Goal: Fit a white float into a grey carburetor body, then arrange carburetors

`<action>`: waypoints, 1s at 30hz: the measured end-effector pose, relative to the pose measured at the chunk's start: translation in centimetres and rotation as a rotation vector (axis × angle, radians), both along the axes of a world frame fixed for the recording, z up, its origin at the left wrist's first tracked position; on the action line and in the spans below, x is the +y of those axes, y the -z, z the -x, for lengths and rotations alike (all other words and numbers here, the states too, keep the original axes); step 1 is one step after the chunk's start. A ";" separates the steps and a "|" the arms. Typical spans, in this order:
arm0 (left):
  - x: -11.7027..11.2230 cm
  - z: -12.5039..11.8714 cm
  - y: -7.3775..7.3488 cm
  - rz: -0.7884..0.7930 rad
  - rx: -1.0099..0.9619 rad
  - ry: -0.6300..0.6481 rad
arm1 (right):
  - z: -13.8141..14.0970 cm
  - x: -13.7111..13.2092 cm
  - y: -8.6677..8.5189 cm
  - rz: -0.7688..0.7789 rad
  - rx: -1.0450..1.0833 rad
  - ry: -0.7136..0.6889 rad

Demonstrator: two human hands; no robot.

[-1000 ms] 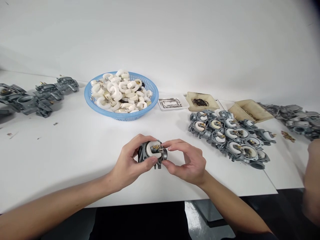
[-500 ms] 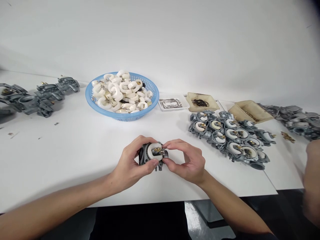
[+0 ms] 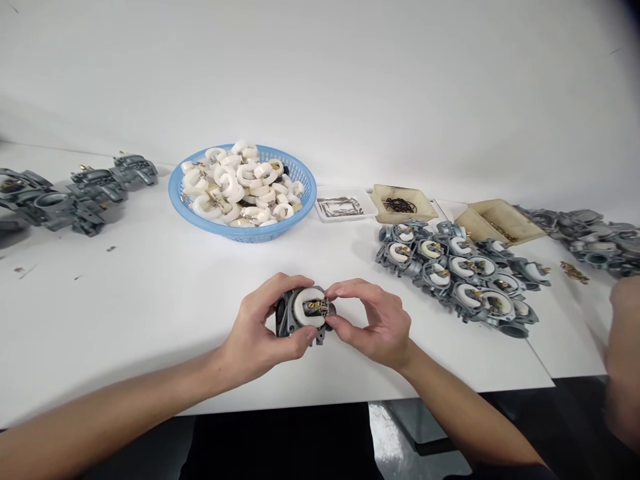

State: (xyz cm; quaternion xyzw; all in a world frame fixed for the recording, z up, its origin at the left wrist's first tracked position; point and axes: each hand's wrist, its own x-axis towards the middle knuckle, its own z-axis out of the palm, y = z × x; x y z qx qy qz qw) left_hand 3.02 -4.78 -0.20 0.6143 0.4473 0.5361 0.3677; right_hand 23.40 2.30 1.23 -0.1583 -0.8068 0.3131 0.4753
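Observation:
A grey metal carburetor [image 3: 287,319] sits at the front middle of the table, its open bowl side facing up. Inside it lies a white C-shaped float [image 3: 301,311], with brass jets [image 3: 315,305] showing in the gap. My left hand [image 3: 260,323] is wrapped round the carburetor's left side, the thumb by the float's lower edge. From the right, my right hand [image 3: 377,320] has its thumb and forefinger bent against the carburetor at the float's hinge end. Whether a small pin sits between those fingertips is too small to tell.
A blue basket [image 3: 175,197] heaped with white floats stands behind. Beside it are a clear tray of pins [image 3: 345,217], a tray of black rings [image 3: 425,207] and a parts bin [image 3: 480,230]. Carburetors [image 3: 470,267] crowd the right; more [image 3: 75,200] lie left. Another person's arm [image 3: 623,360] shows far right.
Almost nothing differs. The carburetor and both hands keep their places, with only a slight shift of the view and of the left thumb along the float's edge.

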 end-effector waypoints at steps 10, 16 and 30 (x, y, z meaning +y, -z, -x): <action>0.1 -0.1 0.0 0.038 -0.038 -0.024 | 0.0 0.2 0.0 -0.027 0.015 -0.018; -0.1 -0.2 0.0 0.018 -0.001 -0.039 | -0.1 0.2 0.3 0.061 0.019 -0.037; 0.1 -0.2 0.1 -0.101 0.052 -0.082 | 0.0 -0.1 0.0 0.152 0.041 -0.072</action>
